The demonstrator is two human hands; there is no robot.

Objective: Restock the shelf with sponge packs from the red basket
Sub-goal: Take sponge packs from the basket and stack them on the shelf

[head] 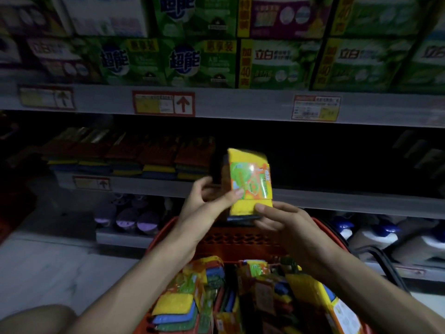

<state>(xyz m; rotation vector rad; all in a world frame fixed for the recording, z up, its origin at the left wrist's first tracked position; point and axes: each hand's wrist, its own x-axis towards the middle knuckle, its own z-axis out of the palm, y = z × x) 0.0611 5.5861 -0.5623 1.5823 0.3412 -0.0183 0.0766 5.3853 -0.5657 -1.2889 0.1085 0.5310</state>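
**Pack up out of the basket, both hands squaring it for the shelf**

The person holds one sponge pack (250, 182) w/ both hands, above the red basket (240, 239) and in front of the shelf (337, 201). The pack is upright, label toward the camera, yellow sponge in front, darker layers showing at its base. It sits between the two sets of fingers, well above the packs lying in the basket under the wrists.

Left hand (204, 206): thumb flat on the label's lower-left edge. The other fingers (204, 183) curl round the pack's left side & back, i.e. a pinch grip.

Right hand (281, 220): thumb on the bottom-right corner, the rest tucked under the base. It is prob. taking the weight, though the underside is hidden. Neither hand is free.

Why two hands: likely to turn the pack so it matches the stocked row (132, 160), up-left of the left fingers, where packs lie in stacked layers. The dark gap straight beyond the fingertips, right of that row, looks like the target slot.

Both forearms reach fwd over the basket, wrists a bit raised, elbows low.

The basket holds plenty more packs, so the restock seems far from done. The detergent boxes (277, 63) on the level above the fingers aren't part of the job.
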